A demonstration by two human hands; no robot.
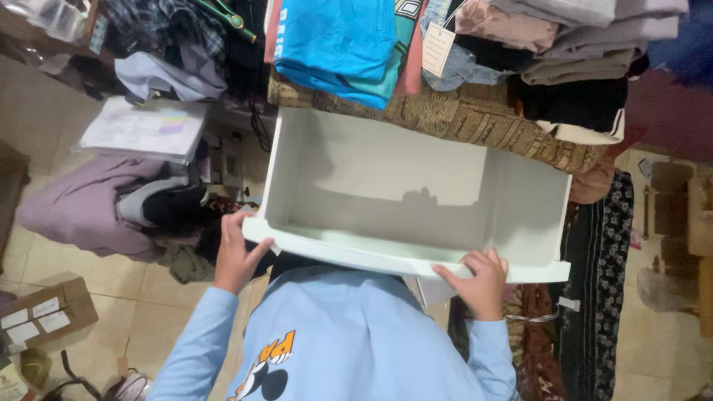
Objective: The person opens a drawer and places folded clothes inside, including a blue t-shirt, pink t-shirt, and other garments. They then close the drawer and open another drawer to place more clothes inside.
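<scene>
A large white plastic drawer [349, 160] lies open side up in front of me, with nothing inside it. My left hand [235, 255] grips its near left corner, thumb along the front rim. My right hand [480, 281] holds the front rim near the right corner, fingers curled over the edge. Both arms wear light blue sleeves. The drawer's far edge reaches under stacked folded clothes [338, 44].
Folded garments in blue, pink, grey and black are stacked beyond the drawer on a patterned brown cloth [475, 122]. A purple and black clothes heap [96, 212] lies left on the tiled floor. A cardboard box [44, 315] sits at the lower left. Dark patterned fabric [601, 297] hangs at right.
</scene>
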